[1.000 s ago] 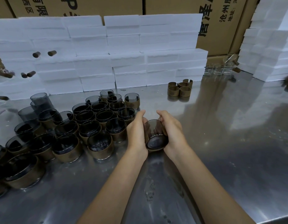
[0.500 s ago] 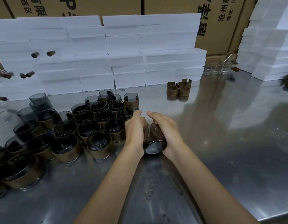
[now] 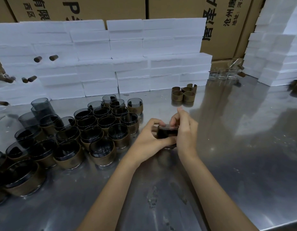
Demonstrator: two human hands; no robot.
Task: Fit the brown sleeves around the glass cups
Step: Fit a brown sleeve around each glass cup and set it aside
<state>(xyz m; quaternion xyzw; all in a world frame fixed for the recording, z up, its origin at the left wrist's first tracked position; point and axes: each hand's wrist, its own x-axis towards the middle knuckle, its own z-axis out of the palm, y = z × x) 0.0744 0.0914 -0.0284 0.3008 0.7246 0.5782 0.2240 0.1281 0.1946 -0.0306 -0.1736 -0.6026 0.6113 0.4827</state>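
From the head camera, a dark glass cup (image 3: 167, 133) stands on the steel table (image 3: 244, 155), just right of the sleeved cups (image 3: 101, 130). The left hand (image 3: 148, 139) and right hand (image 3: 186, 130) both grasp it. Loose brown sleeves (image 3: 183, 95) sit beyond the cup.

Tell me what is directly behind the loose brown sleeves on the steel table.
Behind the loose brown sleeves stands a wall of stacked white foam blocks; above it, printed cardboard cartons show. The blocks hide the cartons' lower parts and whatever lies between them.
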